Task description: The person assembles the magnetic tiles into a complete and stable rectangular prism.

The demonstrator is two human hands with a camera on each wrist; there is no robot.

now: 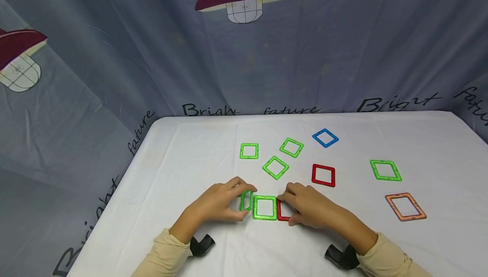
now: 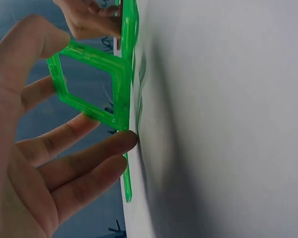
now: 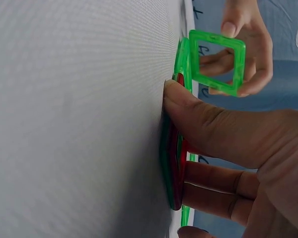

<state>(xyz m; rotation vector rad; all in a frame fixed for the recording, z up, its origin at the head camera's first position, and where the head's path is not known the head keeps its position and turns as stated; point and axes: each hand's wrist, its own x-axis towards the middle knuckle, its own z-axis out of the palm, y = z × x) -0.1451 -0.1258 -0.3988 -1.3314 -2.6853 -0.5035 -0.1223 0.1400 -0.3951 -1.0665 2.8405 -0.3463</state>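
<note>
Sleeves (image 1: 163, 255) framing foreground | left grip (image 1: 221, 201) is pinching upright green tile (image 2: 121, 94) beside flat green square (image 1: 264, 217) | right grip (image 1: 312, 205) is holding red tile (image 1: 279, 212) | likely handling light, stiff, slick; favouring opposite edges

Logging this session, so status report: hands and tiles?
Left hand pinching tipped-up green tile. Right hand holding red tile beside flat green tile. No obstruction seen.

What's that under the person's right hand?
In the head view, a red square frame shows partly under the right hand, its left edge beside a green square frame. The hand covers the red frame's right side, so anything lying there cannot be seen.
</note>
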